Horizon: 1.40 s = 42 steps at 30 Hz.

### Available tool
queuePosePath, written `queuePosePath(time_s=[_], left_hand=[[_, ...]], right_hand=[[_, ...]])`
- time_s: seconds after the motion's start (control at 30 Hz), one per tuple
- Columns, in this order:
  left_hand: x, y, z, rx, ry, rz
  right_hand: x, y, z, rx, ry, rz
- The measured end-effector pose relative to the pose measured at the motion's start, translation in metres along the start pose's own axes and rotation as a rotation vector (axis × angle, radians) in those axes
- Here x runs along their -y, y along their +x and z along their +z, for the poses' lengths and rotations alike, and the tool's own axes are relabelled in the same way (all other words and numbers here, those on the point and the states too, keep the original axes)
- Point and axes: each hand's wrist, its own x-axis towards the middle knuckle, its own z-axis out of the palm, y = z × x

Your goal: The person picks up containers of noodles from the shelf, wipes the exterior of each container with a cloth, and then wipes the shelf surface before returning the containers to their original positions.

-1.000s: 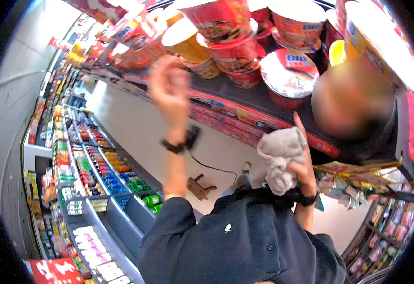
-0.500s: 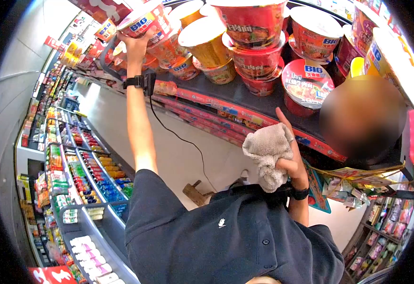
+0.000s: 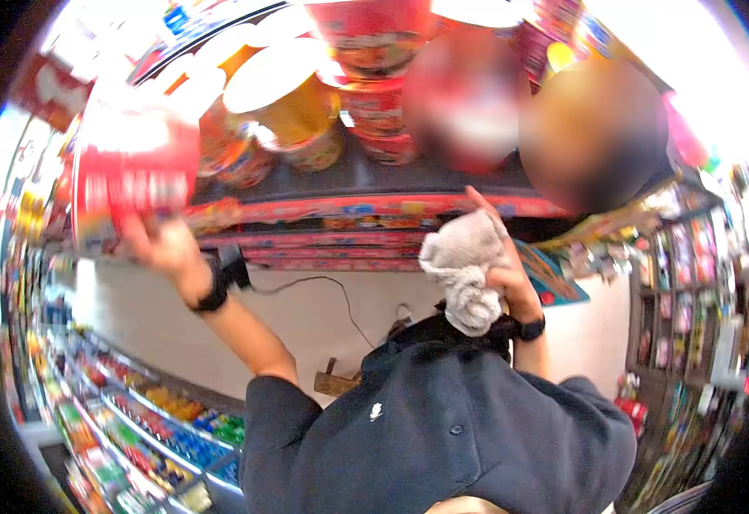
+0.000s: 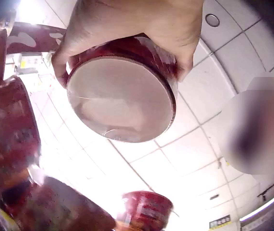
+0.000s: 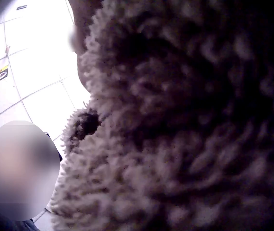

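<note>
My left hand (image 3: 167, 253) grips a red instant noodle tub (image 3: 139, 167) at the left end of the shelf, off the stacks. In the left wrist view the tub's pale round end (image 4: 122, 103) faces the camera, with thumb and fingers curled round its opposite sides. My right hand (image 3: 518, 287) holds a bunched grey towel (image 3: 464, 257) in front of the shelf's edge, index finger stretched out past it. The towel's fluffy pile (image 5: 185, 144) fills most of the right wrist view and hides most of that hand.
Stacked red noodle tubs (image 3: 378, 107) and yellow tubs (image 3: 284, 103) stand on the dark shelf (image 3: 349, 176). Low drink bins (image 3: 169, 420) line the left side of the aisle. A small wooden stool (image 3: 336, 379) and a black cable (image 3: 340, 291) are below.
My left hand was empty, then reached the red noodle tub at the shelf's far left, and now holds it away from the stack. My right hand keeps holding the towel. The head view has turned.
</note>
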Motion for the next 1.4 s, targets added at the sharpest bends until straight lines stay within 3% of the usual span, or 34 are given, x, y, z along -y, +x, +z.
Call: queuePosePath(time_s=[0.03, 0.07, 0.13, 0.17, 0.23, 0.27, 0.3, 0.33, 0.37, 0.47, 0.57, 0.63, 0.67, 0.7, 0.77, 0.87, 1.03, 1.1, 1.17, 1.4], left_hand=[[-0.001, -0.036, -0.022, 0.242, 0.515, 0.208], [0.006, -0.103, 0.034, 0.098, 0.240, 0.149], [0.046, -0.134, -0.067, 0.323, 1.102, 0.341], [0.049, -0.142, -0.044, 0.342, 1.080, 0.329], [0.045, -0.185, 0.069, 1.049, 1.281, 0.564], [0.051, -0.185, 0.143, 0.708, 0.775, 0.190], [0.061, -0.188, 0.141, 0.732, 0.716, -0.063], [0.080, -0.191, 0.160, 0.660, 0.656, 0.051], [0.093, -0.199, 0.214, 0.374, 0.454, 0.112], [0.106, -0.206, 0.236, 0.503, 0.572, 0.136], [0.127, -0.218, 0.253, 0.460, 0.629, 0.145], [0.130, -0.218, 0.257, 0.438, 0.727, 0.044], [0.133, -0.219, 0.258, 0.412, 0.801, 0.116], [0.133, -0.219, 0.258, 0.400, 0.877, 0.043], [0.135, -0.220, 0.255, 0.456, 0.949, 0.049], [0.132, -0.236, 0.261, 0.368, 0.853, 0.017], [0.138, -0.245, 0.270, 0.294, 0.989, 0.006], [0.148, -0.243, 0.267, 0.279, 0.972, 0.083], [0.162, -0.234, 0.262, 0.315, 1.023, 0.208], [0.144, -0.245, 0.279, 0.223, 1.003, 0.169]], right_hand=[[0.004, -0.006, 0.000, -0.020, 0.015, -0.026], [0.005, -0.012, 0.000, -0.105, 0.007, -0.055], [0.006, -0.004, -0.001, 0.041, 0.074, -0.099], [0.019, -0.009, 0.011, -0.007, 0.134, -0.111], [0.022, -0.013, 0.008, -0.016, 0.131, -0.158], [0.036, -0.021, 0.010, -0.102, 0.137, -0.156], [0.042, -0.027, 0.016, -0.190, 0.139, -0.143], [0.040, -0.033, 0.001, -0.178, 0.102, -0.197], [0.037, -0.046, -0.027, -0.192, 0.008, -0.265], [0.046, -0.066, -0.045, -0.202, 0.020, -0.245], [0.039, -0.078, -0.075, -0.169, 0.034, -0.253], [0.040, -0.085, -0.086, -0.123, 0.098, -0.178], [0.040, -0.086, -0.093, -0.082, 0.105, -0.177], [0.040, -0.088, -0.096, -0.069, 0.115, -0.163], [0.043, -0.090, -0.104, 0.019, 0.114, -0.098], [0.049, -0.094, -0.115, 0.119, 0.111, -0.019], [0.056, -0.096, -0.133, 0.243, 0.093, 0.022], [0.069, -0.103, -0.133, 0.216, 0.229, 0.043], [0.072, -0.115, -0.136, 0.137, 0.197, -0.155], [0.132, -0.220, -0.200, -0.116, 0.231, -0.673]])
